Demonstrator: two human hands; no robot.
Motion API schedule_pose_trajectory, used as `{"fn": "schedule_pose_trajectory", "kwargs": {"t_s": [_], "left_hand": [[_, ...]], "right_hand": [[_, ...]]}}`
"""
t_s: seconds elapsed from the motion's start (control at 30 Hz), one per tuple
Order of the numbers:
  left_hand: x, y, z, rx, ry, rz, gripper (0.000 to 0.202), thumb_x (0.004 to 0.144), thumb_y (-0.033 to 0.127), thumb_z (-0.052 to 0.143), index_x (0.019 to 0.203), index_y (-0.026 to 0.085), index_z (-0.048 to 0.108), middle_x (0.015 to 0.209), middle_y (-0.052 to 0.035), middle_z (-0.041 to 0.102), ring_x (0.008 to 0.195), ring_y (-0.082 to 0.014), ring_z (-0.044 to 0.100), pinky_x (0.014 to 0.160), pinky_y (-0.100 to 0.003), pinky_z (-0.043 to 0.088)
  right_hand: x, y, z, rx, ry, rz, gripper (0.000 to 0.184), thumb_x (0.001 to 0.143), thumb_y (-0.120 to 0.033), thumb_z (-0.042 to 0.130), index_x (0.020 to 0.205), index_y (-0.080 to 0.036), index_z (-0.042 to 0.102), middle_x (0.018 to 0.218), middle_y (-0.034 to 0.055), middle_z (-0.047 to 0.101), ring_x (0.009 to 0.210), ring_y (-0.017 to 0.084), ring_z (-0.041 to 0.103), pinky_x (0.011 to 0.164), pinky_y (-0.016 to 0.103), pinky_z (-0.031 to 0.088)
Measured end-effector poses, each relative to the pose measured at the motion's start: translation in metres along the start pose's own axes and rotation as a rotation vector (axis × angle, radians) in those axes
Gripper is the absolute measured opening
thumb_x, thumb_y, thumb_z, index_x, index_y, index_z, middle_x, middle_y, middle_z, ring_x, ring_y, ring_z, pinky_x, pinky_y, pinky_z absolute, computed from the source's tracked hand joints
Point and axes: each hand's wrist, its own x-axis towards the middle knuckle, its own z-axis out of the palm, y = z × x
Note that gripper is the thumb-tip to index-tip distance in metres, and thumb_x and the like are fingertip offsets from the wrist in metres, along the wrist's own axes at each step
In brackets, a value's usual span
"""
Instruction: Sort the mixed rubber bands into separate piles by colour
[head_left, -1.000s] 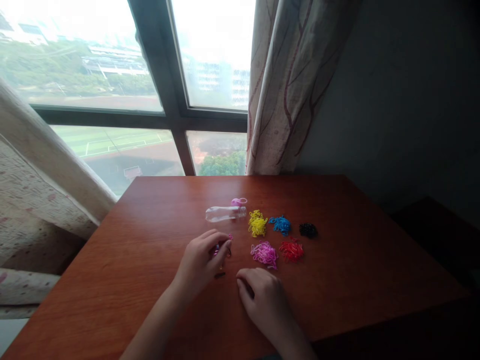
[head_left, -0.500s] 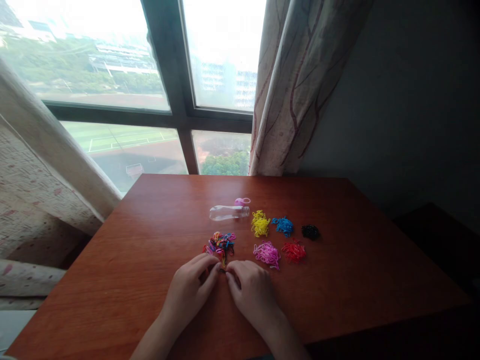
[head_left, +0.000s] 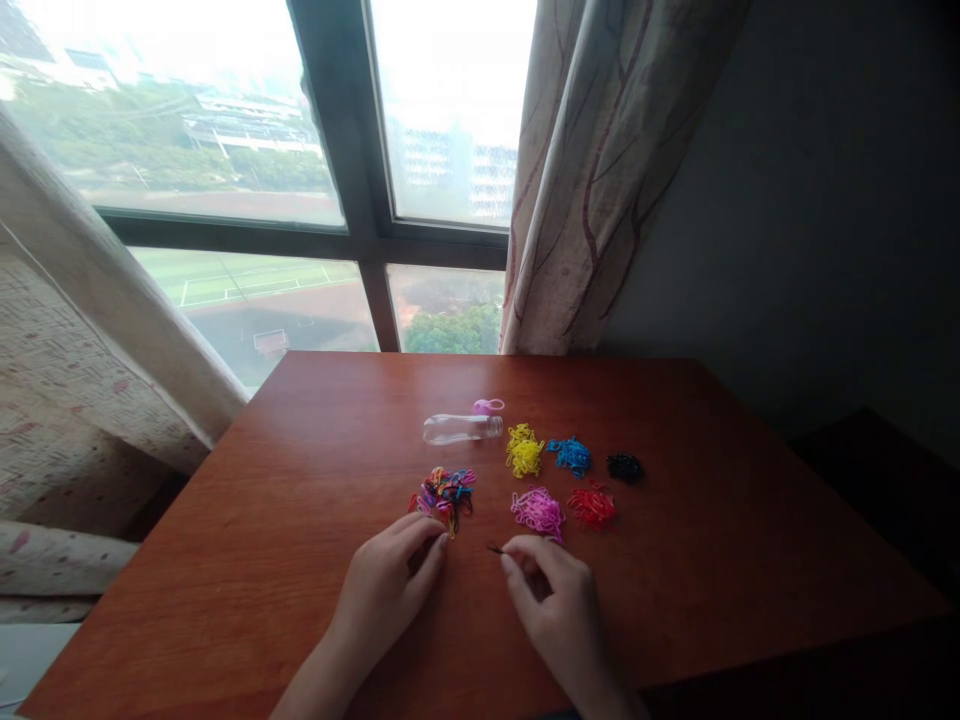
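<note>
My right hand [head_left: 559, 605] pinches a small black plastic pin [head_left: 495, 548] between thumb and fingertip, a little above the table. My left hand [head_left: 390, 580] is closed at the near edge of a mixed pile of coloured pins [head_left: 442, 492]; whether its fingertips hold one is hidden. To the right lie separate heaps: yellow pins [head_left: 524, 452], blue pins [head_left: 572, 456], black pins [head_left: 625, 467], pink pins [head_left: 538, 511] and red pins [head_left: 592, 507]. The pink heap is closest to my right hand.
A clear plastic bottle [head_left: 457, 430] lies on its side behind the piles, mouth to the right. Touching or just behind it is a pink cap with a loop [head_left: 486, 407]. The brown wooden table [head_left: 262, 520] meets a window and curtains [head_left: 577, 200] at the back.
My right hand has moved right, away from my left, carrying the black pin. My left hand stays by the mixed pile. The view has shifted slightly.
</note>
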Motion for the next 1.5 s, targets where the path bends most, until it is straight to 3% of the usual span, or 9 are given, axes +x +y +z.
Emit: {"fn": "schedule_pose_trajectory", "kwargs": {"t_s": [0.13, 0.27, 0.43, 0.6, 0.9, 1.13, 1.33, 1.5], "left_hand": [[-0.001, 0.000, 0.000, 0.019, -0.004, 0.003, 0.019, 0.093, 0.029, 0.048, 0.088, 0.023, 0.065, 0.088, -0.0018, 0.070, 0.077, -0.0163, 0.065, 0.070, -0.025, 0.048], [0.000, 0.002, -0.001, 0.039, 0.002, 0.016, 0.020, 0.093, 0.028, 0.048, 0.087, 0.023, 0.066, 0.089, -0.0023, 0.071, 0.078, -0.0168, 0.067, 0.070, -0.025, 0.049], [0.001, 0.002, -0.001, 0.066, -0.002, 0.013, 0.019, 0.093, 0.028, 0.049, 0.087, 0.024, 0.066, 0.090, -0.0022, 0.071, 0.080, -0.0179, 0.068, 0.069, -0.025, 0.049], [-0.001, 0.001, 0.001, 0.068, -0.007, 0.001, 0.018, 0.093, 0.029, 0.049, 0.089, 0.024, 0.066, 0.093, -0.0017, 0.072, 0.083, -0.0179, 0.068, 0.071, -0.025, 0.049], [0.000, 0.005, -0.002, 0.073, -0.022, -0.008, 0.019, 0.093, 0.028, 0.048, 0.088, 0.024, 0.066, 0.092, -0.0017, 0.071, 0.082, -0.0178, 0.068, 0.070, -0.025, 0.048], [0.000, 0.006, -0.001, 0.073, -0.023, -0.005, 0.018, 0.094, 0.029, 0.048, 0.087, 0.024, 0.064, 0.090, -0.0013, 0.071, 0.081, -0.0173, 0.067, 0.069, -0.025, 0.047], [-0.001, 0.005, 0.000, 0.085, -0.013, -0.009, 0.018, 0.094, 0.028, 0.048, 0.087, 0.025, 0.065, 0.091, -0.0013, 0.071, 0.081, -0.0175, 0.067, 0.070, -0.025, 0.047], [-0.001, 0.005, 0.000, 0.060, 0.020, -0.003, 0.018, 0.094, 0.027, 0.048, 0.088, 0.024, 0.065, 0.091, -0.0013, 0.071, 0.081, -0.0170, 0.067, 0.071, -0.025, 0.048]], "right_hand": [[0.013, 0.028, -0.046, -0.097, 0.202, 0.116, 0.024, 0.091, -0.040, 0.057, 0.086, -0.021, 0.069, 0.070, 0.0010, 0.067, 0.059, 0.015, 0.061, 0.058, 0.022, 0.047], [0.025, 0.074, -0.092, -0.258, 0.321, 0.264, 0.037, 0.088, -0.053, 0.055, 0.088, -0.019, 0.070, 0.071, 0.0038, 0.068, 0.063, 0.018, 0.064, 0.058, 0.024, 0.048], [0.026, 0.122, -0.126, -0.412, 0.320, 0.351, 0.044, 0.083, -0.058, 0.052, 0.086, -0.018, 0.071, 0.069, 0.0065, 0.068, 0.063, 0.022, 0.064, 0.057, 0.028, 0.047], [0.029, 0.141, -0.137, -0.617, 0.235, 0.315, 0.043, 0.084, -0.053, 0.045, 0.089, -0.020, 0.072, 0.070, 0.0077, 0.069, 0.063, 0.023, 0.064, 0.057, 0.030, 0.043], [0.039, 0.150, -0.135, -0.682, 0.167, 0.251, 0.038, 0.086, -0.044, 0.044, 0.095, -0.021, 0.072, 0.072, 0.0057, 0.069, 0.062, 0.021, 0.063, 0.057, 0.030, 0.040], [0.031, 0.125, -0.124, -0.639, 0.291, 0.257, 0.042, 0.087, -0.051, 0.045, 0.091, -0.019, 0.073, 0.073, 0.0075, 0.069, 0.063, 0.021, 0.065, 0.058, 0.029, 0.044], [0.020, 0.072, -0.075, -0.391, 0.268, 0.112, 0.037, 0.091, -0.049, 0.050, 0.088, -0.020, 0.073, 0.073, 0.0073, 0.071, 0.061, 0.019, 0.066, 0.061, 0.027, 0.050], [0.010, 0.028, -0.020, -0.203, 0.053, -0.025, 0.025, 0.096, -0.031, 0.046, 0.090, -0.022, 0.069, 0.080, 0.0051, 0.072, 0.067, 0.018, 0.066, 0.065, 0.026, 0.051]]}}
